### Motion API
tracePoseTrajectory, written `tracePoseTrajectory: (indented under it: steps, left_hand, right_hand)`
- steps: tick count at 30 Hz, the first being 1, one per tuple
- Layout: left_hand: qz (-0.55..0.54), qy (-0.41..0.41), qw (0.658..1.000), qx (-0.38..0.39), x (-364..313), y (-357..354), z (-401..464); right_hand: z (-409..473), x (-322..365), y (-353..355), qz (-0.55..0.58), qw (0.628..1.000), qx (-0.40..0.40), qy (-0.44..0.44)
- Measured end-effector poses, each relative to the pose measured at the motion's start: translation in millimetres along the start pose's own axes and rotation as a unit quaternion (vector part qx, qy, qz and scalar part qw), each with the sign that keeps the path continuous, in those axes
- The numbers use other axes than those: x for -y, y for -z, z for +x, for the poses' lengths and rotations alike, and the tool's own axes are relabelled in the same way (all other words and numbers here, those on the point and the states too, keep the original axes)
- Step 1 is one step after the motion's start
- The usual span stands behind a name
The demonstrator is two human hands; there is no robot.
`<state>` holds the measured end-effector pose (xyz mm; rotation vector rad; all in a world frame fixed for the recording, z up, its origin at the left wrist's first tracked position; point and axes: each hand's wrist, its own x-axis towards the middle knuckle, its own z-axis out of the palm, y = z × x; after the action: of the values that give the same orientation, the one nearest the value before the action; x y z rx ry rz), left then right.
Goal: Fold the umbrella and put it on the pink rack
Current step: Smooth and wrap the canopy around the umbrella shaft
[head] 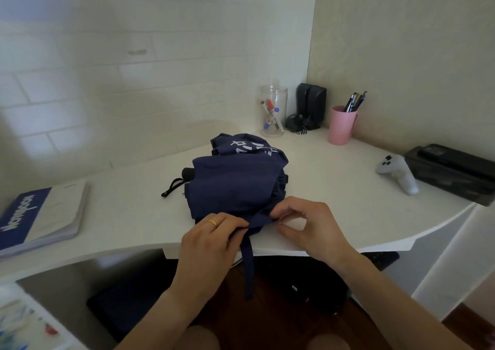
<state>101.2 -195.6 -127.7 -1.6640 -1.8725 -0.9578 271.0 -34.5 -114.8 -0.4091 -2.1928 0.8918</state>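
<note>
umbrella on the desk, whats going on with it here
A person is folding a navy umbrella on the white desk. The left hand and right hand both pinch the canopy's near edge at the desk's front, gathering the cloth. The closing strap hangs loose over the edge, so it is not yet wrapped. The black handle points left. No pink rack is in view, only a pink cup of pens.

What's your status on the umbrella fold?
Left hand and right hand both pinch the near edge of the navy umbrella, half-bundled on the white desk. Closure strap dangles off the edge. No pink rack visible.
</note>
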Motion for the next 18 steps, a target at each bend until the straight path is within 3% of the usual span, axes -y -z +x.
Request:
tracePoseTrajectory:
  steps: [5, 9, 11, 13, 15, 18]
  left_hand:
    - [-0.012, -0.038, 0.999, 0.008, 3, -1, -5]
    - [-0.062, -0.09, 0.986, 0.128, 8, 12, -9]
    - [-0.076, -0.071, 0.982, 0.16, 9, 22, -11]
    - [-0.082, -0.021, 0.987, 0.134, 15, 26, -10]
    - [-0.059, 0.012, 0.988, 0.14, 27, 25, -9]
    - [0.027, -0.027, 0.973, 0.229, 51, 23, -15]
  right_hand:
    - [-2, -4, -7, -0.023, 0.998, -0.045, 0.039]
    - [-8, 3, 6, -0.098, 0.994, 0.016, 0.033]
    - [-10, 12, 12, -0.085, 0.994, 0.036, 0.065]
    - [-6, 17, 7, -0.07, 0.993, 0.048, 0.081]
    - [-2, 15, -2, -0.107, 0.989, 0.069, 0.077]
    - [-4, 1, -7, -0.194, 0.975, 0.079, 0.078]
